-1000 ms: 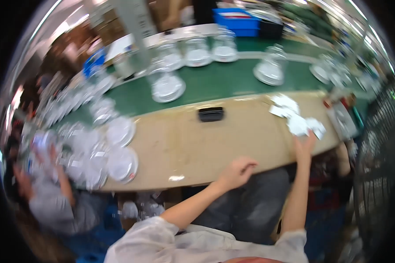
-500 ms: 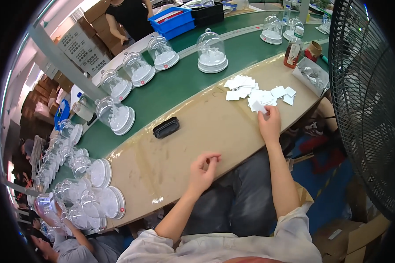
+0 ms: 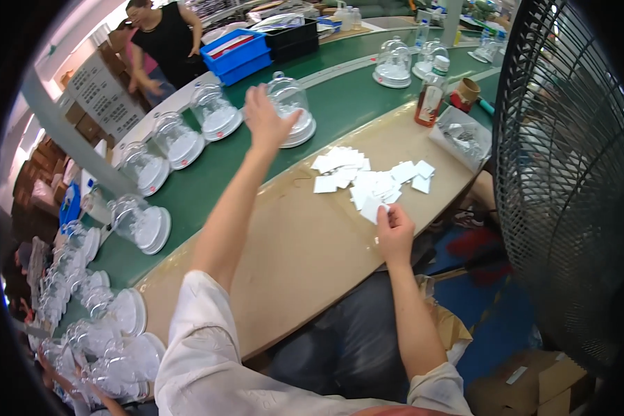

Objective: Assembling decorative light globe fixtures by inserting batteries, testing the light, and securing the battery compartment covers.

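My left hand (image 3: 267, 123) is stretched far across the bench, fingers spread, at the near-left side of a clear dome (image 3: 288, 90) with a knob on top and a white round base. Whether it touches the dome I cannot tell. My right hand (image 3: 395, 232) pinches a small white square card (image 3: 372, 209) between thumb and fingers. That card is at the near edge of a loose pile of white cards (image 3: 343, 161) on the tan worktop (image 3: 312, 256).
More clear domes (image 3: 215, 114) line the green belt (image 3: 194, 187), with a crowd of them at the left. A clear bin (image 3: 464, 135), a bottle of reddish liquid (image 3: 431, 93) and a big black fan (image 3: 568, 187) are at right. Behind the blue crate (image 3: 239, 59) people stand.
My left hand has gone from above the near edge of the worktop out to the dome on the belt. My right hand still pinches a card by the pile. The whole view has shifted.
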{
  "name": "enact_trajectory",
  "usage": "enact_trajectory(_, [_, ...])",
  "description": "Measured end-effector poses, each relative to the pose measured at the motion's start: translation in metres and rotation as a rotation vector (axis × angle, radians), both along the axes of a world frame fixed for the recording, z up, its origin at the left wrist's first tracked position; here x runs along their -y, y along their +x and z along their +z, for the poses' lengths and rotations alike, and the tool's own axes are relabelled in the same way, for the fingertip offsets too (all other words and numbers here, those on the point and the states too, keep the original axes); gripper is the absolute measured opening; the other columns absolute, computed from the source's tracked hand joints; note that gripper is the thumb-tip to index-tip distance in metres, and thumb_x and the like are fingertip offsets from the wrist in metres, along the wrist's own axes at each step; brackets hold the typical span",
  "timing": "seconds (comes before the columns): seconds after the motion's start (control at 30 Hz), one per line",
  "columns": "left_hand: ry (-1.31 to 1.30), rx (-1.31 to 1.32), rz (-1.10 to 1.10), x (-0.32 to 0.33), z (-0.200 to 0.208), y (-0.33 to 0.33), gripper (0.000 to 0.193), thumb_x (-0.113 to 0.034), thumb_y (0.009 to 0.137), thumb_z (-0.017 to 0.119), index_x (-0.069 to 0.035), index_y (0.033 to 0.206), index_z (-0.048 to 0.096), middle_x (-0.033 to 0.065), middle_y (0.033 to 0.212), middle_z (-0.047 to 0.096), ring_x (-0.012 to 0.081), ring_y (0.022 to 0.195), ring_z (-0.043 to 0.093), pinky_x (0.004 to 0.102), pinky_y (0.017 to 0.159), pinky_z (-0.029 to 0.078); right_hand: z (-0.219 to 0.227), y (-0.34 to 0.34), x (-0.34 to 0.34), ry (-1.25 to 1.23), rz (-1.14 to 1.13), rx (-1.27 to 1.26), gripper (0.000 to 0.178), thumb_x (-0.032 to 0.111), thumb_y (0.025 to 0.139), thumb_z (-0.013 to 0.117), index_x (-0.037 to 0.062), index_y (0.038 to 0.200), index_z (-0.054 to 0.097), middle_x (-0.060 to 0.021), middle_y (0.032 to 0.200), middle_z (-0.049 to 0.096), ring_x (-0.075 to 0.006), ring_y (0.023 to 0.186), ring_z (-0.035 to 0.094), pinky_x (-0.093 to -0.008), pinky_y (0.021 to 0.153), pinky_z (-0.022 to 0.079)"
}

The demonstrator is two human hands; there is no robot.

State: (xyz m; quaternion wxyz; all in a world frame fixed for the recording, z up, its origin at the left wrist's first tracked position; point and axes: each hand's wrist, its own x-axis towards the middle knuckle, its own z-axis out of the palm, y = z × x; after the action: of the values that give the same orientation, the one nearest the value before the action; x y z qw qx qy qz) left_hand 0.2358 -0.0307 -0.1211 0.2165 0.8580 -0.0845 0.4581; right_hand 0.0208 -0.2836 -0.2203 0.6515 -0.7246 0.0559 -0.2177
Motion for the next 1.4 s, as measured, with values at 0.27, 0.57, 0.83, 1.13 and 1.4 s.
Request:
enact_trajectory(0.27, [-0.159,-0.302,-0.083,-0.002,-0.020,0.040,0.111,-0.030,0.055,0.089,-0.006,0.144,0.028,0.0238,0.142,0.033,0.0411,0.132,0.033,0.0464,0.109,0.033,0.001,0.003,0.000,-0.040,-0.022,-0.019,0.016,0.011,0.094,0.061,0.0012,0.081,0.058,0.0069,0.064,0.051,0.0004,0.056,0.044,-0.0189,0.050,0.034])
enact_trajectory(0.57, [-0.245,-0.033,-0.141,0.001,-0.017,-0.036,0.110,-0.018,0.055,0.089,-0.005,0.144,0.027,0.0218,0.143,0.031,0.0393,0.135,0.030,0.0439,0.113,0.028,-0.002,0.007,0.003,-0.035,-0.026,0.025,0.018,0.011,0.094,0.060,0.0009,0.079,0.057,0.0065,0.064,0.051,0.0000,0.056,0.043,-0.0200,0.050,0.034])
enact_trajectory(0.83, [-0.642,0.050,-0.372,-0.009,0.051,-0.145,0.116,-0.019,0.062,0.090,-0.005,0.149,0.016,0.0212,0.149,0.024,0.0362,0.139,0.027,0.0473,0.109,0.034,-0.006,0.006,0.004,-0.045,-0.088,0.071,0.018,0.014,0.095,0.059,-0.0015,0.084,0.058,0.0036,0.067,0.055,-0.0030,0.057,0.047,-0.0220,0.051,0.036])
enact_trajectory(1.13, [-1.193,0.001,-0.647,-0.078,0.082,-0.219,0.117,-0.005,0.064,0.088,-0.007,0.152,0.010,0.0235,0.151,0.021,0.0389,0.134,0.037,0.0442,0.099,0.048,-0.036,0.017,0.008,-0.086,-0.060,0.066,0.018,0.016,0.095,0.059,0.0017,0.084,0.057,0.0015,0.066,0.056,-0.0054,0.055,0.049,-0.0238,0.047,0.038])
enact_trajectory(1.4, [-1.076,-0.173,-0.660,-0.090,0.089,-0.223,0.119,-0.005,0.061,0.089,-0.007,0.151,0.012,0.0220,0.151,0.025,0.0373,0.133,0.039,0.0444,0.099,0.047,-0.008,0.011,-0.002,-0.124,-0.081,-0.018,0.018,0.017,0.095,0.059,0.0012,0.086,0.059,0.0005,0.069,0.059,-0.0054,0.056,0.052,-0.0225,0.050,0.042])
